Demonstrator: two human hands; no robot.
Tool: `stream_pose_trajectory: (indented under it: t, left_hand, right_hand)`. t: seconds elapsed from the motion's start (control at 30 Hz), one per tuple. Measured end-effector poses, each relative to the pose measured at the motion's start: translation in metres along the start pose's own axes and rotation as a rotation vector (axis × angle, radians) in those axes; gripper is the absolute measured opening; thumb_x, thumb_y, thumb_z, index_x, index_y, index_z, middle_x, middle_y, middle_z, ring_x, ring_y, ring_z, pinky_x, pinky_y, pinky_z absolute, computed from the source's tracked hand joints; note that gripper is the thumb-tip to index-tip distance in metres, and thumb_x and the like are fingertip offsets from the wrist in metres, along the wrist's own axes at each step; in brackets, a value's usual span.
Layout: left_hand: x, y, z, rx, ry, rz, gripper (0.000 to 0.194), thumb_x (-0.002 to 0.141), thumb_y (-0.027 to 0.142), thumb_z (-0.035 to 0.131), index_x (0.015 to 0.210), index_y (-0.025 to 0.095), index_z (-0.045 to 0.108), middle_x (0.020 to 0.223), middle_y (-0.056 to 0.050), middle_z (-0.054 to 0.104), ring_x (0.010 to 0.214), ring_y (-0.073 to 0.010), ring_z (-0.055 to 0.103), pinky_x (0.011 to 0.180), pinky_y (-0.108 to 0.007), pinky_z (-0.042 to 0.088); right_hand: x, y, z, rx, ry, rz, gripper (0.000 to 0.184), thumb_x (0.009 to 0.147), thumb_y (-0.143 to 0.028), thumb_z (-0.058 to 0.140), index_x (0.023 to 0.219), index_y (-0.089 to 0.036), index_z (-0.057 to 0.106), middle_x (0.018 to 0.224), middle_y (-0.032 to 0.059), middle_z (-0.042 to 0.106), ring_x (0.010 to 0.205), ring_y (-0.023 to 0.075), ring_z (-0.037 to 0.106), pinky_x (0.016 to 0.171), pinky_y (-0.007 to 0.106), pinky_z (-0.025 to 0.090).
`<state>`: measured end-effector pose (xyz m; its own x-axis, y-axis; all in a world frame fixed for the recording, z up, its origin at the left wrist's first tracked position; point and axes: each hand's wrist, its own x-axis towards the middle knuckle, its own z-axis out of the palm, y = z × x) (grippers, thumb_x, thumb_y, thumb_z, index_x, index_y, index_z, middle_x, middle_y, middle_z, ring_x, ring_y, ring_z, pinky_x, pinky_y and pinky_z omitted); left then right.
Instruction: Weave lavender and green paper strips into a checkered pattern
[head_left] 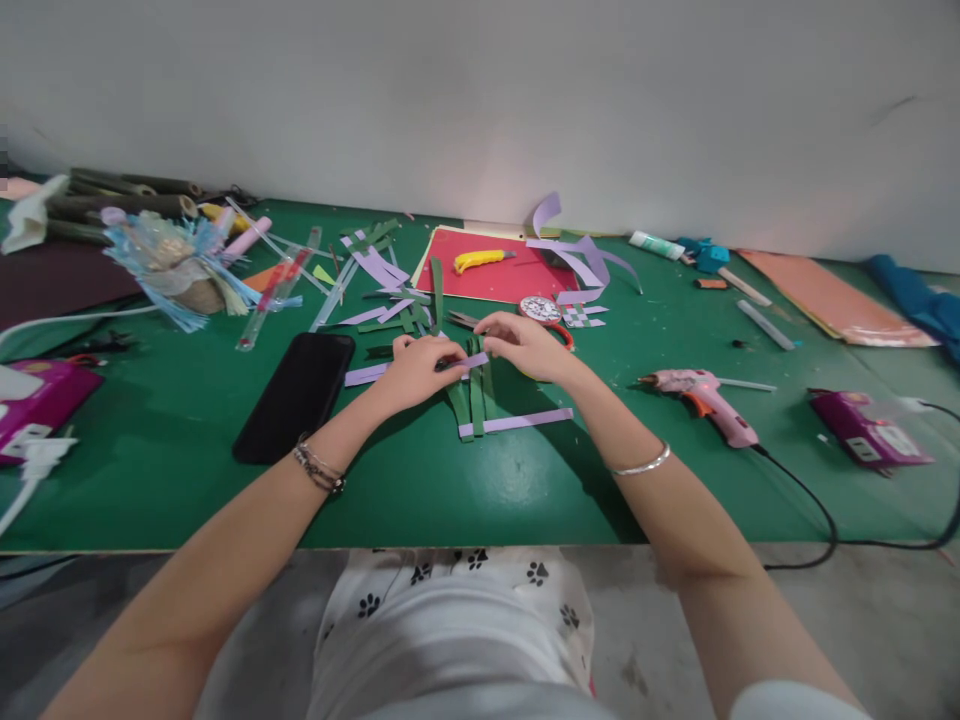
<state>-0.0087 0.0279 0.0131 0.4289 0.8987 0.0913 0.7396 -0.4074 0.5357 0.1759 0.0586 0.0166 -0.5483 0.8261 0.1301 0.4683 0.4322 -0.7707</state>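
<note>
My left hand (421,372) is closed in a pinch on a lilac paper strip (475,361) that lies across several upright green paper strips (476,400). My right hand (529,347) is curled at the top of these green strips, thumb and fingertips closed around one of them. Another lilac strip (525,421) crosses their lower ends and sticks out to the right. A further lilac strip (366,375) shows left of my left hand. Behind my hands lie scissors (463,319), partly hidden, with red handles by my right wrist.
A black phone (295,398) lies left. A yellow cutter (484,260) rests on red paper (450,283) behind. A pink glue gun (701,398) and a purple box (870,428) stand right. Loose strips (379,265), a ruler (279,290) and bamboo pieces (120,206) lie back left.
</note>
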Motion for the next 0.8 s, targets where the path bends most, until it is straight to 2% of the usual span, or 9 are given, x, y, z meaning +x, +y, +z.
stream_pose_trajectory:
  t: [0.07,0.13,0.23,0.33,0.47,0.63,0.8]
  left_hand:
    - [-0.001,-0.003,-0.002,-0.102,0.030,-0.033,0.016,0.078,0.031,0.051,0.075,0.018,0.061,0.080,-0.001,0.064,0.076,-0.0178,0.056,0.078,-0.033,0.034]
    - [-0.003,-0.005,-0.004,-0.214,0.057,-0.080,0.014,0.076,0.029,0.052,0.074,0.018,0.060,0.079,-0.001,0.064,0.072,-0.0162,0.056,0.074,-0.029,0.038]
    - [-0.005,-0.007,-0.006,-0.339,0.087,-0.141,0.012,0.074,0.027,0.053,0.072,0.018,0.059,0.077,0.000,0.064,0.070,-0.0149,0.057,0.070,-0.025,0.042]
    - [-0.007,-0.006,-0.005,-0.393,0.104,-0.169,0.011,0.073,0.028,0.053,0.071,0.018,0.058,0.074,0.000,0.062,0.067,-0.0140,0.056,0.065,-0.023,0.044]
    - [-0.006,-0.008,0.000,-0.423,0.081,-0.164,0.012,0.073,0.029,0.052,0.070,0.017,0.056,0.069,0.001,0.059,0.060,-0.0124,0.053,0.059,-0.023,0.044]
    - [-0.004,-0.014,0.009,-0.356,0.087,-0.060,0.011,0.072,0.027,0.051,0.069,0.017,0.055,0.071,0.000,0.057,0.066,-0.0136,0.053,0.064,-0.025,0.044]
    - [-0.003,-0.015,0.013,-0.289,0.081,-0.041,0.009,0.071,0.025,0.051,0.069,0.017,0.055,0.072,0.000,0.054,0.067,-0.0140,0.052,0.066,-0.026,0.043]
  right_hand:
    - [0.006,0.004,-0.001,-0.173,0.024,-0.069,0.027,0.074,-0.005,0.036,0.091,-0.015,0.056,0.086,0.0045,0.058,0.081,0.0150,0.054,0.076,0.032,0.042]
    - [0.011,0.009,0.000,-0.347,-0.012,-0.148,0.034,0.071,0.000,0.036,0.091,-0.015,0.060,0.095,0.0077,0.057,0.092,0.0177,0.052,0.084,0.035,0.039]
    - [0.014,0.016,0.004,-0.507,-0.102,-0.201,0.029,0.073,-0.007,0.045,0.094,-0.017,0.062,0.102,0.0102,0.054,0.099,0.0222,0.047,0.087,0.039,0.035]
    - [0.013,0.020,0.007,-0.547,-0.151,-0.207,0.026,0.073,-0.013,0.053,0.095,-0.021,0.063,0.105,0.0092,0.052,0.102,0.0233,0.044,0.087,0.040,0.035]
    - [0.009,0.018,0.007,-0.550,-0.145,-0.180,0.023,0.073,-0.013,0.053,0.092,-0.023,0.063,0.107,0.0080,0.050,0.102,0.0229,0.043,0.086,0.039,0.034]
    - [0.006,0.012,0.008,-0.567,-0.127,-0.159,0.016,0.072,-0.013,0.055,0.084,-0.022,0.062,0.109,0.0073,0.049,0.101,0.0226,0.041,0.084,0.038,0.033]
    - [0.003,0.007,0.005,-0.563,-0.110,-0.115,0.009,0.072,-0.017,0.060,0.080,-0.021,0.062,0.112,0.0070,0.050,0.102,0.0226,0.041,0.085,0.038,0.032]
